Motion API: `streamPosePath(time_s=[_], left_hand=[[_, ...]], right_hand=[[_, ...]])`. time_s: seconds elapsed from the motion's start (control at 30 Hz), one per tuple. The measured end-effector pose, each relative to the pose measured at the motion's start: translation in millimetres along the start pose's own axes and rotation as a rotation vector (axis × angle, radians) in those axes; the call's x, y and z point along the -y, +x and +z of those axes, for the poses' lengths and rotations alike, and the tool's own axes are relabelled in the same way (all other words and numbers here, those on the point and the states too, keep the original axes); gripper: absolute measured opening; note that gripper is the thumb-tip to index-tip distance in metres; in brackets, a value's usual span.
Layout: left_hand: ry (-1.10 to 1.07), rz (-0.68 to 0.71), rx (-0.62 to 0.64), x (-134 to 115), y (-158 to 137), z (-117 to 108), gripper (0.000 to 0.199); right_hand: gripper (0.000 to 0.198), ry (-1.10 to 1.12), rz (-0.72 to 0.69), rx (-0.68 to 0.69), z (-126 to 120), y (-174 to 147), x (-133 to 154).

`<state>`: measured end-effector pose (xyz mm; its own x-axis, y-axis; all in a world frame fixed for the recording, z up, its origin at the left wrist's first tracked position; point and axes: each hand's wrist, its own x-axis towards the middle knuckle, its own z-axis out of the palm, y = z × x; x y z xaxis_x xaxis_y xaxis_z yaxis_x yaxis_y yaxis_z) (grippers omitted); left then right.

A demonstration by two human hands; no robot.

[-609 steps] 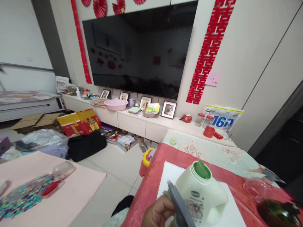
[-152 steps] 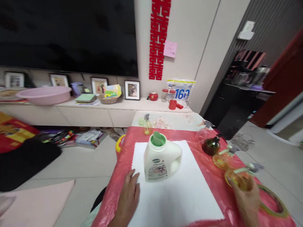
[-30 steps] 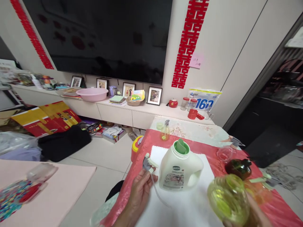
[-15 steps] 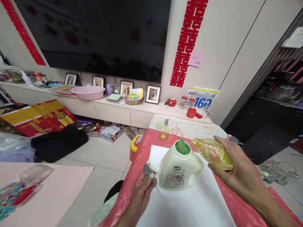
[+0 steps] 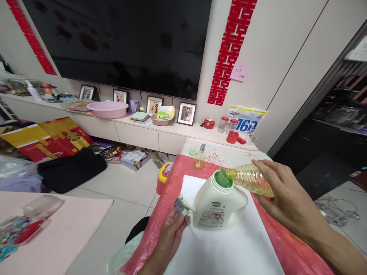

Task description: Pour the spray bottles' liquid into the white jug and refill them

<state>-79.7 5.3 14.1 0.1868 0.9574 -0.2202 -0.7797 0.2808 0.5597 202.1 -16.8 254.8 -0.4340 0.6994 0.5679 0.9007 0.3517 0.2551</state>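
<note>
Yellow bottle (image 5: 254,178) is where I have the right hand (image 5: 291,196) wrapped, tipped on its side, its mouth just ahead of the fingers at the green spout (image 5: 221,178) of the white jug (image 5: 228,208); from my feed I can't tell whether the two touch. The jug stands upright between my hands. My left hand (image 5: 171,229) pinches a grey-and-white spray head (image 5: 181,206), its nozzle right by the jug's side. Beneath both hands a white mat (image 5: 226,250) lies on the red-covered tabletop (image 5: 169,200). Ahead of the left hand, past the jug, I see a small spray bottle (image 5: 200,160) standing upright. Farther out, beyond both hands, a low cabinet (image 5: 139,134) runs along the wall, carrying a pink basin (image 5: 108,110) and framed photos (image 5: 186,114).
</note>
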Motion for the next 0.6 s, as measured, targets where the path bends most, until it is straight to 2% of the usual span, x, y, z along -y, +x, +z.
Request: streamPosePath(time_s=[0.43,0.6], left_hand=[[0.000,0.008,-0.010,0,0,1,0.035],[0.018,-0.008,-0.059,0,0,0,0.036]], right_hand=[[0.058,-0.097,-0.089,0.020,-12,13,-6],[0.060,-0.122,-0.117,0.011,-16,19,-7]])
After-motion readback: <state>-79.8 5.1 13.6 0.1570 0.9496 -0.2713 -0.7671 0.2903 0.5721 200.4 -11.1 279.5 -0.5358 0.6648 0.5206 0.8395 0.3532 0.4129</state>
